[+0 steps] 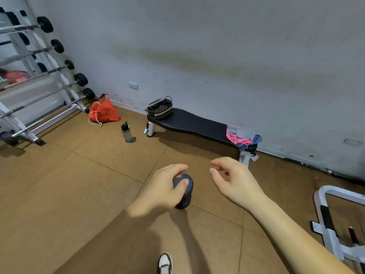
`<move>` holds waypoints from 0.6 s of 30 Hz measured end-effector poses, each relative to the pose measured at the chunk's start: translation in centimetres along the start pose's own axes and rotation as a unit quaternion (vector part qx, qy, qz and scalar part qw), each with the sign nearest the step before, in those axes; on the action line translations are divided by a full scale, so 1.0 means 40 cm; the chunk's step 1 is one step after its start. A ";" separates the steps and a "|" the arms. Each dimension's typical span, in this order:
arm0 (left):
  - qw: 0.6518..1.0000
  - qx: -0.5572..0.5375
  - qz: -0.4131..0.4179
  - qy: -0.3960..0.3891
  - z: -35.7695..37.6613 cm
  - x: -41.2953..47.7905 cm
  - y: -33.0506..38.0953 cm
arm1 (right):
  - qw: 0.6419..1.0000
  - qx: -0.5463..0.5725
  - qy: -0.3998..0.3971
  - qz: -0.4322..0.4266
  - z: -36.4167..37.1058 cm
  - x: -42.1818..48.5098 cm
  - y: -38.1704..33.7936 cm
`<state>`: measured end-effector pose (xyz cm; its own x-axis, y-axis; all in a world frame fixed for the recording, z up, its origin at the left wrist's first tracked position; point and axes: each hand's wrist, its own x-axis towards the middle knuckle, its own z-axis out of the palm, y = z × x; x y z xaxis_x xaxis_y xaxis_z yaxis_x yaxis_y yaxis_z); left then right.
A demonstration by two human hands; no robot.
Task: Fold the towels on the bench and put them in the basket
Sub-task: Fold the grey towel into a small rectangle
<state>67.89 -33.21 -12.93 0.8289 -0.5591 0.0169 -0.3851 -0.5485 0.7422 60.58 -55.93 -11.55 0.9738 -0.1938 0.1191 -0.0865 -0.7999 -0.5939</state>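
Facing a black bench (193,123) set along the grey wall. Person standing on brown floor tiles; one shoe (164,264) at bottom of view.

Towels (242,136): loose unfolded heap, pink, grey and blue, on the right end of the bench, one blue corner hanging over the end edge. Basket (160,108): dark, wire handles, on the left end of the bench, well apart from the heap. Cannot see what is in it.

Left hand (164,186): fingers and thumb curled over the top of a dark round object (184,191), gripping it; kind of object unclear. Right hand (235,180): just beside it, fingers loosely bent, nothing held. Both hands well short of the bench.

On the floor left of the bench: water bottle (127,133) upright, red drawstring bag (104,112) near the wall corner, barbell rack (39,80) beyond. White metal frame (331,214) at right edge of view.
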 end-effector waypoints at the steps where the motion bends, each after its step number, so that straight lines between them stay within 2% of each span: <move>1: 1.000 -0.012 -0.005 -0.011 -0.002 0.092 -0.023 | 1.000 -0.001 -0.002 0.007 0.003 0.080 0.029; 5: 0.999 -0.037 -0.001 -0.015 0.001 0.453 -0.056 | 0.999 -0.011 0.002 0.037 -0.024 0.369 0.147; 10: 0.994 -0.026 -0.014 -0.103 0.038 0.872 -0.017 | 0.990 0.013 0.058 0.127 -0.108 0.642 0.335; 14: 0.993 -0.013 0.011 -0.120 0.130 1.191 -0.035 | 0.979 0.055 0.093 0.175 -0.127 0.875 0.541; 18: 0.993 -0.022 0.011 -0.114 0.188 1.467 -0.054 | 0.972 0.101 0.069 0.199 -0.121 1.130 0.713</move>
<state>114.32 -69.52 -18.57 0.7054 -0.6997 -0.1138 -0.3806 -0.5093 0.7718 101.12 -90.23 -19.25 0.8334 -0.5500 -0.0547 -0.3936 -0.5211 -0.7574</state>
